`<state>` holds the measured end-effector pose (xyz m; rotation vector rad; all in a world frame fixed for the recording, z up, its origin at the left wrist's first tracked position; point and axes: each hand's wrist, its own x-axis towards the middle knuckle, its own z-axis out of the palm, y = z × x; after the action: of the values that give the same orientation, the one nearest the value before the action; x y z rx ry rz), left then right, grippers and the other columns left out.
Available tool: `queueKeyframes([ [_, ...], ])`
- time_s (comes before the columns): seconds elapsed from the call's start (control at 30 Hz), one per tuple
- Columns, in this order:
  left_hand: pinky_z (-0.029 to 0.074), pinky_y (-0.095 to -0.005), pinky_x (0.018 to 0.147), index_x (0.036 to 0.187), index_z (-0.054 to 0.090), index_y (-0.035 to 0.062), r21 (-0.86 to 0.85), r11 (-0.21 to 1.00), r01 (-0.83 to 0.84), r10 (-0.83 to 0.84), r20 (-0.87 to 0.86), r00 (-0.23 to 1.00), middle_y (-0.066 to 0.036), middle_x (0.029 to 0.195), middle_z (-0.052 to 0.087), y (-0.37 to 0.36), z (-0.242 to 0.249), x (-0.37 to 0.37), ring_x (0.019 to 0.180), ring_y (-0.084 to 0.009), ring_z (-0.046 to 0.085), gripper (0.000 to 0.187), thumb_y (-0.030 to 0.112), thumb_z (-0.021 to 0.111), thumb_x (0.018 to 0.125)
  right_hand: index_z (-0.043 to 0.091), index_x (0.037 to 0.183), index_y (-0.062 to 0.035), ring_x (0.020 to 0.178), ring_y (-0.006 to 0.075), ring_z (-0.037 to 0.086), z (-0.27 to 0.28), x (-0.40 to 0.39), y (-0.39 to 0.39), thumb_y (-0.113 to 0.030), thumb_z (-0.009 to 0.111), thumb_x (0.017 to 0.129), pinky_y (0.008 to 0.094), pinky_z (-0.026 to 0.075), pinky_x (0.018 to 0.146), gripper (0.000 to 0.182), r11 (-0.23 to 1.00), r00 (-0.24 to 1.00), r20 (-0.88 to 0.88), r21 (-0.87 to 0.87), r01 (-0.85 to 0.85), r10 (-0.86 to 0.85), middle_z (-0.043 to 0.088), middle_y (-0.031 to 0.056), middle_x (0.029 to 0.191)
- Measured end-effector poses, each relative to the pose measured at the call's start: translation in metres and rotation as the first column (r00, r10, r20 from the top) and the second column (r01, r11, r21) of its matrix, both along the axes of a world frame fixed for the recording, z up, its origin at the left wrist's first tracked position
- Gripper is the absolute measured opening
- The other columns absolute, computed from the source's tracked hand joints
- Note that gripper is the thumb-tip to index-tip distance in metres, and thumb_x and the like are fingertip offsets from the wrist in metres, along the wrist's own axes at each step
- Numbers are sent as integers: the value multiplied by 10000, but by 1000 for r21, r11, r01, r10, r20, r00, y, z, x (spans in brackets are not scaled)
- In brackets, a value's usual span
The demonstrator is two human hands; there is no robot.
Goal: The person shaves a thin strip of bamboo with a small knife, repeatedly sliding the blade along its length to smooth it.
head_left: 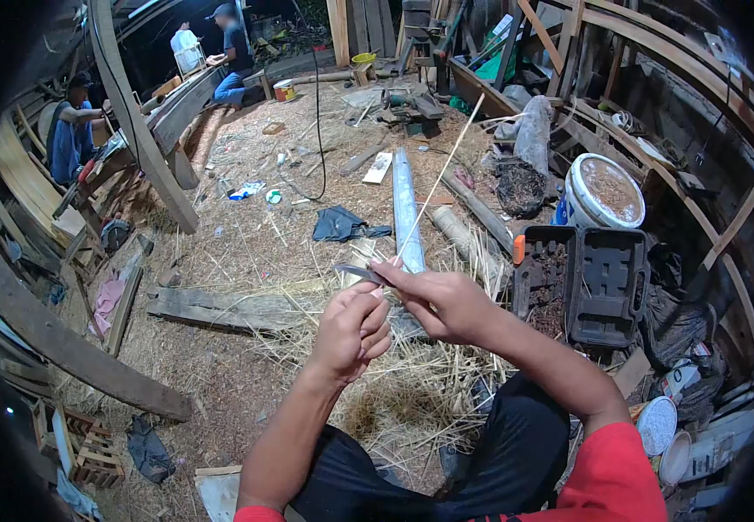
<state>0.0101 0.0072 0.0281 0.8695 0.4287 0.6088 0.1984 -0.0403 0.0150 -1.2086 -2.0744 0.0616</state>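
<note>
Both hands are raised close together above a heap of pale strips (420,383). My left hand (351,332) is closed, its fingers curled round the handle end of a small knife (361,274), whose blade points left. My right hand (447,303) is beside it, thumb and fingers pinched on a long thin strip (449,165) that rises up and to the right. Blade and strip meet between the hands; the exact contact is hidden by the fingers. A grey pole (406,204) lies on the floor just beyond.
An open black tool case (607,287) and a white bucket (607,191) stand at the right. A plank (220,309) lies left of the strips. Two posts (133,113) slant at the left. Several people (236,52) are in the background.
</note>
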Motion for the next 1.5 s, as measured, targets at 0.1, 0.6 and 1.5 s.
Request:
queueKeyframes([
  [0.1,233,-204,350,1456,352,14,85,996,18,-23,62,998,69,524,293,-3,0,-6,364,-35,248,471,91,377,992,416,1462,-204,602,305,631,3,9,5,-58,556,870,418,499,585,625,998,997,-69,51,26,-22,610,156,717],
  [0.6,270,-191,397,1388,439,-15,260,965,28,22,-186,982,59,553,350,14,-21,-4,422,-41,282,416,119,409,995,403,1465,-80,764,78,575,-21,105,36,-187,496,1010,246,466,757,477,895,690,-595,-123,428,-412,633,49,815],
  [1.5,487,-221,688,1136,674,48,327,868,-374,429,-113,896,-12,943,690,55,-44,9,791,-67,590,232,185,570,980,718,937,-3,810,119,637,-42,-4,37,-157,720,861,281,493,745,171,942,763,-598,-333,42,-246,706,75,885],
])
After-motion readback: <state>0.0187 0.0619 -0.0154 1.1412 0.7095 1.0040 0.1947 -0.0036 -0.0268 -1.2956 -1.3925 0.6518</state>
